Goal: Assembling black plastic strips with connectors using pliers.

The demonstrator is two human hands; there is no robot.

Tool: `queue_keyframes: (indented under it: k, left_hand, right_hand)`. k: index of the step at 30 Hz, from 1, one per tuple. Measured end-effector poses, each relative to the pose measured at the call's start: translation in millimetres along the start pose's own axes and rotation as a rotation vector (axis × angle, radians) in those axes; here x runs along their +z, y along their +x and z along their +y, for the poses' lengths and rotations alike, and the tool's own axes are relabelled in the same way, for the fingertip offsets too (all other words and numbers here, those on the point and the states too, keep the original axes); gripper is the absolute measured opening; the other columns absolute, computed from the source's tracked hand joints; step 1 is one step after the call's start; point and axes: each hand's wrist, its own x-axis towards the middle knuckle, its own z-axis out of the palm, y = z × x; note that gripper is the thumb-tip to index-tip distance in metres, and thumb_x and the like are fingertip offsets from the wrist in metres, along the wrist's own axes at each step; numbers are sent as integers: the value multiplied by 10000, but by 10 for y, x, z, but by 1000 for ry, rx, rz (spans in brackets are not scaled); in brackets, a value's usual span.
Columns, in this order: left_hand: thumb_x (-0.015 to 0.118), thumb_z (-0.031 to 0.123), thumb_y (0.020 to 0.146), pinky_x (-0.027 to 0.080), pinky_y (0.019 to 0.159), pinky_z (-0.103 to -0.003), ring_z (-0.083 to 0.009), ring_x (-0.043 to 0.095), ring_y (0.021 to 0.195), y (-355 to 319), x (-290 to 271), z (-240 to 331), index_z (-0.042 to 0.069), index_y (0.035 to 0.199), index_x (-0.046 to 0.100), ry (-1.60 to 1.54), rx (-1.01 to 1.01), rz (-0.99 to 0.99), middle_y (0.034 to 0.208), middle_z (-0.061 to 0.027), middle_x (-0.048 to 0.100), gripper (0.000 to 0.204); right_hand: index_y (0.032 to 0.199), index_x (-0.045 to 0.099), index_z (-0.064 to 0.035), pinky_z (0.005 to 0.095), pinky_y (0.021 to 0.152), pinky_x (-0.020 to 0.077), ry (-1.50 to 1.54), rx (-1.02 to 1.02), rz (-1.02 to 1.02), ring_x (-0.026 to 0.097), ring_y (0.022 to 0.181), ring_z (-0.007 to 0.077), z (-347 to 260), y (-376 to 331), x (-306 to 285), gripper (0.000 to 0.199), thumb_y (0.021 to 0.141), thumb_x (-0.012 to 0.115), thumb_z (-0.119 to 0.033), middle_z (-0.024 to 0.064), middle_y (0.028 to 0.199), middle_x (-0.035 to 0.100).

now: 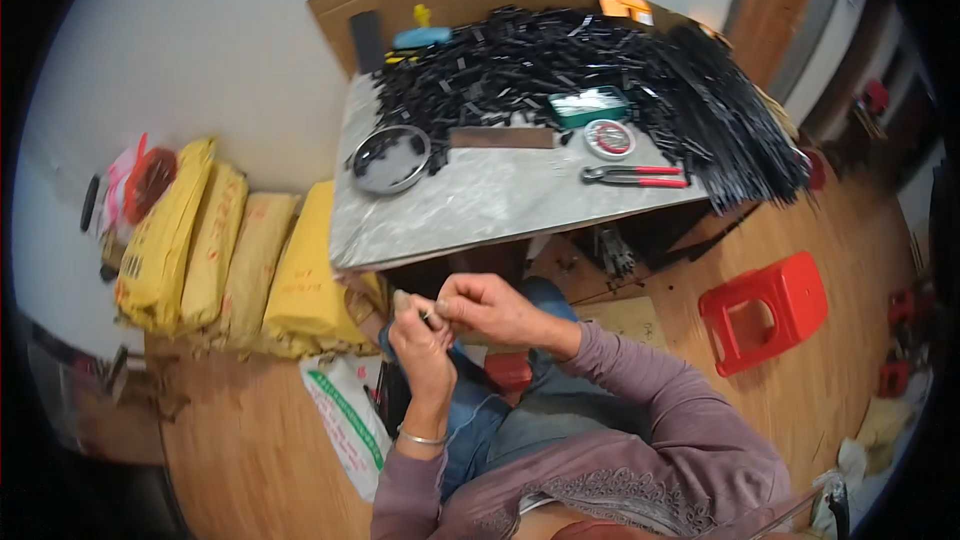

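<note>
My left hand (420, 340) is closed around a small dark piece (428, 318), of which only a bit shows between the fingers. Pressed up against it, my right hand (492, 308) pinches at the same spot with thumb and forefinger; whatever lies in that pinch is too small to make out. Both hands are held above my lap, just in front of the grey-topped table (470, 202). On the tabletop, a heap of short black pieces (500, 60) spreads toward the back. Nearer me are a round metal-rimmed dish (418, 180) with black pieces in it and red-handled pliers (650, 178).
Long black strips (740, 120) overhang the table's right end. A flat brown bar (500, 138), a round tin (609, 139) and a green box (570, 118) lie before the heap. Yellow sacks (215, 245) stand left; a red stool (800, 305) stands right.
</note>
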Motion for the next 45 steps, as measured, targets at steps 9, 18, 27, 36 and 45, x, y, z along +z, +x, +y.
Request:
queue_keyframes:
  k: [9, 18, 27, 36, 45]
  left_hand:
    - [556, 401, 949, 253, 416, -204, -34, 279, 442, 43, 95, -80, 57, 801, 508, 76, 115, -238, 540, 55, 302, 378]
    - [546, 463, 937, 238, 393, -221, -38, 254, 404, 137, 234, -89, 49, 736, 512, 142, -24, -168, 493, 66, 280, 461]
    - [231, 569, 988, 224, 415, -198, -38, 261, 434, 129, 365, -144, 8, 807, 544, 73, -46, -242, 512, 50, 304, 668]
    - [270, 628, 957, 242, 465, -195, -23, 363, 529, 27, 370, -27, 38, 761, 611, 247, -13, -92, 584, 52, 450, 709]
    - [312, 611, 959, 234, 448, -209, -23, 320, 496, 43, 153, -41, 25, 774, 619, 77, -27, -95, 544, 48, 440, 687]
  right_hand:
    - [788, 601, -56, 393, 721, 419, -1740, -248, 930, 552, 819, 271, -713, -603, -2434, 270, 735, 743, -280, 76, 795, 599]
    - [1114, 549, -84, 397, 910, 349, -1847, -147, 296, 466, 1124, 280, -962, -1028, -2636, 583, 626, 805, -276, 98, 1213, 520]
    - [797, 446, -41, 418, 526, 420, -1589, -359, 348, 538, 641, 363, -694, -1052, -2028, 255, 663, 643, 50, 158, 735, 490]
    - [873, 485, -68, 392, 753, 414, -1483, -721, 171, 536, 845, 290, -668, -615, -832, 334, 600, 664, 8, 102, 919, 532]
    - [851, 495, -74, 388, 739, 374, -1643, -661, 142, 512, 822, 272, -656, -583, -788, 299, 610, 652, 7, 85, 926, 521]
